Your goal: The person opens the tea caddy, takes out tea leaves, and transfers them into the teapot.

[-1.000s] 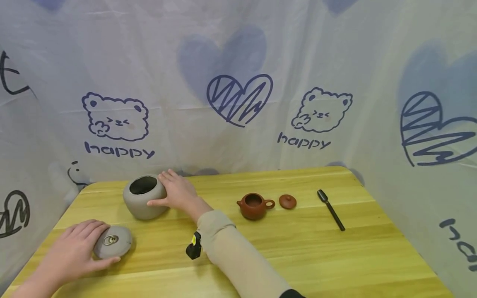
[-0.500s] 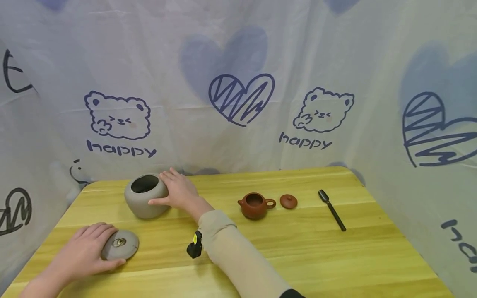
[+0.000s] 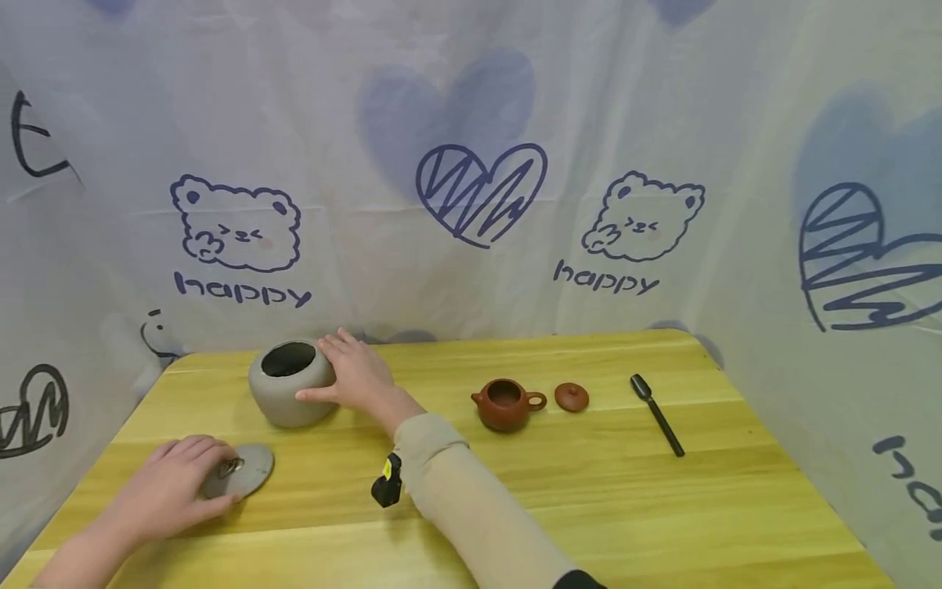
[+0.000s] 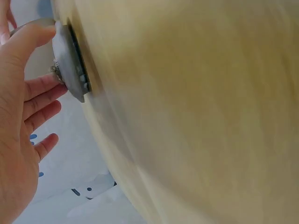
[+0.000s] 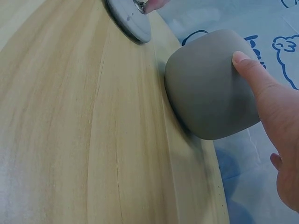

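The head view showed the round grey lid (image 3: pixel 253 471) at the front left of the wooden table (image 3: pixel 625 515), under your left hand (image 3: pixel 172 491). Your thumb was by the lid's near rim and your fingertips were at the metal ring (image 3: pixel 231 466) on its top; the gap between thumb and fingers was moderate, and whether you pinched the lid or merely touched it cannot be told. The left wrist view caught a dark band along its underside.

Beyond the lid, near the back left corner, the grey jar (image 3: pixel 287 398) stood upright and uncovered, its interior dark. Your right hand (image 3: pixel 361 380) held it, spread wide round its right side, thumb on the near wall and fingers by the rim.

Well to the right of the jar stood a small reddish-brown teapot (image 3: pixel 504 413), uncovered, spout toward the jar. Its matching teapot lid (image 3: pixel 571 397) lay just beside the handle. Farther right, a black scoop (image 3: pixel 666 426) lay slanted, its bowl toward the white cloth backdrop (image 3: pixel 353 262), which bore hearts, bears and the word "happy". Your right arm wore a beige sleeve (image 3: pixel 471 499).
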Available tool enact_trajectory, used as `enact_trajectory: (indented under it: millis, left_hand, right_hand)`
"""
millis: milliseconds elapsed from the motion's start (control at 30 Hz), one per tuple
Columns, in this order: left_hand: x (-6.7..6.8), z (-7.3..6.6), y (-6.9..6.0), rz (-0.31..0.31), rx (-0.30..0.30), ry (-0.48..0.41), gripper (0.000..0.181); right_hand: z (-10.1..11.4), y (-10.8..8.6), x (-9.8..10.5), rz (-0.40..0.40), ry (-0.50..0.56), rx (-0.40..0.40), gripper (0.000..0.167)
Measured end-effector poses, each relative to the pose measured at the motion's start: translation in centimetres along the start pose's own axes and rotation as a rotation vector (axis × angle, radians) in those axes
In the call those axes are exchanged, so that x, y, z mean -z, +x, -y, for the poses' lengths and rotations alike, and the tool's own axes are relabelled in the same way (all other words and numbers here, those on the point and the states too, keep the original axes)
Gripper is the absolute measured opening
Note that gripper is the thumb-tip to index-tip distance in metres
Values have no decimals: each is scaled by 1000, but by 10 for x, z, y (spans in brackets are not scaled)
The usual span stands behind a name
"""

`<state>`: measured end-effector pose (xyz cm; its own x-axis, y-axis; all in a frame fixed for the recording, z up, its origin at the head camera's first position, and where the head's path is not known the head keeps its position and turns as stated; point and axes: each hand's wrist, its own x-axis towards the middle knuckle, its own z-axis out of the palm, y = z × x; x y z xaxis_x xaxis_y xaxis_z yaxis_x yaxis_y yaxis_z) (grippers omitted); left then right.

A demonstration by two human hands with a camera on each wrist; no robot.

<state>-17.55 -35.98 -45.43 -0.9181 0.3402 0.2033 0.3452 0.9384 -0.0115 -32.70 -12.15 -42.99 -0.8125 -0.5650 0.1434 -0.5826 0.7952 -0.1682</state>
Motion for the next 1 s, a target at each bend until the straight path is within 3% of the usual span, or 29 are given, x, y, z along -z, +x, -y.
enact_trajectory:
  millis: [400,600,833,1000]
  left_hand:
    - [1,0,0,-13,-4,19,60]
    - [5,-4,4,-68,9,-9,57]
    - [20,-8,15,-111,41,-40,62]
    - [31,-13,24,-202,33,-56,64]
  right_hand:
    - [-3,3,-1,-17,8,-6,94]
    - [-3,2,1,-10,0,-3,94]
    - [-2,1,5,2,-42,20,92]
    - [-2,-2,8,20,-72,25,90]
